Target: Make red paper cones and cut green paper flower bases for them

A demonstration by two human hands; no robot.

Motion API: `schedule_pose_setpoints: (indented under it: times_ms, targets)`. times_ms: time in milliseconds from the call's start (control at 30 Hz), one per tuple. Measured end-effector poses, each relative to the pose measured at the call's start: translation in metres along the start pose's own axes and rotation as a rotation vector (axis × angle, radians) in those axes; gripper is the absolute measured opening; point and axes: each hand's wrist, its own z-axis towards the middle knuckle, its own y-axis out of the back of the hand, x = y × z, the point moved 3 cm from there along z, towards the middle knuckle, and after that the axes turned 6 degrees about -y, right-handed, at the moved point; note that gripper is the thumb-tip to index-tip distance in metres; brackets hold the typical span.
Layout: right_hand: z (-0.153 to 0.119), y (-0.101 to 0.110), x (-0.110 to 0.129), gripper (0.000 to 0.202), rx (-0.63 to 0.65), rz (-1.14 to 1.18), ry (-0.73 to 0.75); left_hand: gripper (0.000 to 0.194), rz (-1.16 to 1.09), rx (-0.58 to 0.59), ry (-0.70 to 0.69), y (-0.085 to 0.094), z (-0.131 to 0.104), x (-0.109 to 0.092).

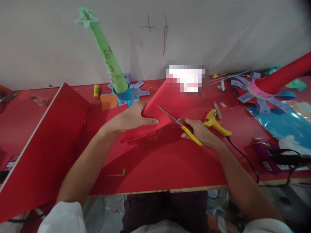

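Note:
My left hand (132,117) grips a curved sheet of red paper (161,97), with the thumb lying over its near side. In my right hand (200,130) is a pair of scissors (190,133) with yellow handles. Their blades point up and to the left, in front of the red paper; whether they touch it I cannot tell. The blades look closed or nearly so. Just right of that hand, a yellow glue gun (213,123) lies on the red table (155,174), its cord running toward the front edge.
A green paper tube (107,55) with a star top stands at the back, near a glue stick (96,91) and orange paper (109,102). An upright red board (55,139) is at left. Rightward are a red tube (286,74), a blue plastic packet (272,124) and a purple box (263,155).

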Motion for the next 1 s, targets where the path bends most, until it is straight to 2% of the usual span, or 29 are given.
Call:
schedule_pose_setpoints:
  times_ms: [267, 600, 700, 833, 1000]
  targets:
    - [-0.001, -0.003, 0.000, 0.046, -0.027, 0.033, 0.024, 0.049, 0.048, 0.016, -0.034, -0.002, 0.000, -0.001]
    - [-0.002, -0.001, 0.002, 0.073, -0.109, -0.001, 0.004, 0.046, 0.137, 0.021, 0.015, 0.000, 0.003, 0.008]
    - [-0.002, 0.000, 0.002, 0.076, -0.125, -0.006, 0.004, 0.046, 0.127, -0.022, 0.016, 0.000, 0.004, 0.006]
    - [0.000, 0.001, 0.000, 0.077, -0.159, -0.014, 0.017, 0.038, 0.069, -0.086, -0.085, -0.003, 0.006, 0.001]
    - [0.004, -0.001, -0.007, 0.078, -0.196, 0.000, 0.018, 0.031, 0.153, -0.256, -0.202, -0.001, 0.012, 0.006]
